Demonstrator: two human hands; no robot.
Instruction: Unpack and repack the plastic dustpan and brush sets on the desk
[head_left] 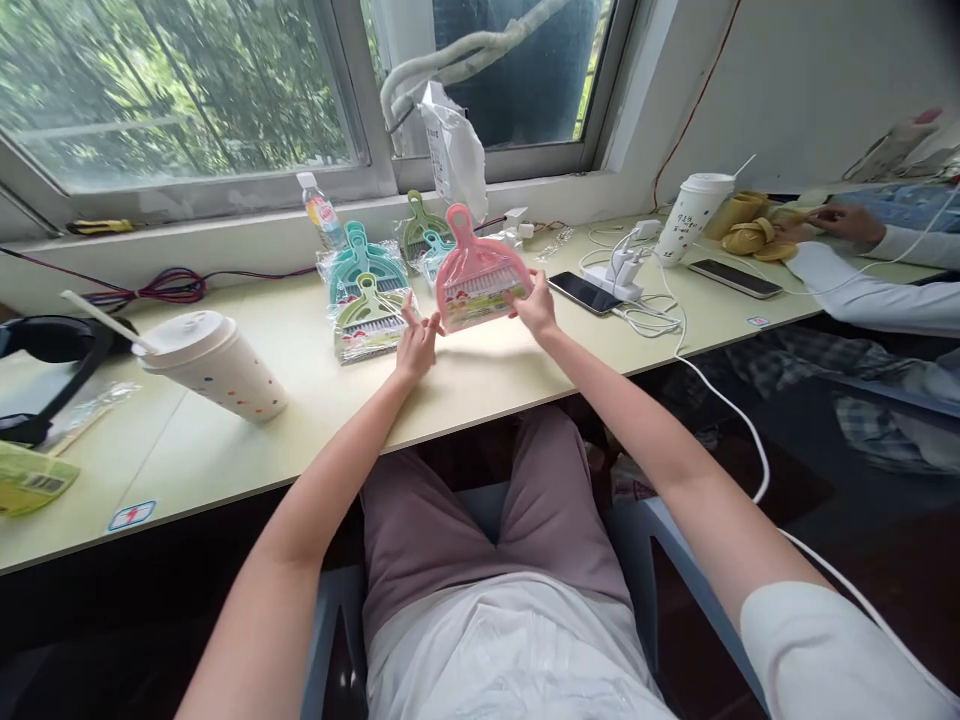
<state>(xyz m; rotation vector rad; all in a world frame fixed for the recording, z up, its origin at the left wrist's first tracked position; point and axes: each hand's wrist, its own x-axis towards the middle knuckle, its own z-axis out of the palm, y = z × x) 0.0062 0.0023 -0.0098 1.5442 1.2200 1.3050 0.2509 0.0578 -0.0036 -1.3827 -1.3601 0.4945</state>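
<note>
Okay, so right hand (537, 305) closed on the pink plastic dustpan-and-brush set (474, 270) at the lower right edge, thumb and fingers pinching around the side near the printed label (480, 302). Held up just over the pale yellow tabletop (480, 372), straight ahead of the body, broad face turned back toward the lap. Long axis running from the wide bottom edge up to the looped handle (460, 222), pointing away toward the window (180, 90) with a slight lean to the left.

Left hand (418, 342) right at the opposite lower corner, fingers partly spread and bent. Looks close enough to be touching that corner, but can't tell for sure about a real grip. So basically sandwiched between both hands, with the surer hold on the right.

Just left of the pink set, and right beside the left fingers: a light green plastic dustpan set (367, 318) in clear wrap, lying partly over a larger teal dustpan set (365, 262), both with handles toward the window. Behind the pink one, near the sill: an olive-green dustpan set (423, 222) and a small teal set (436, 252). Off to the right, next to the white charger cluster (624, 270), a black phone (583, 292), well clear of the left hand.
</note>
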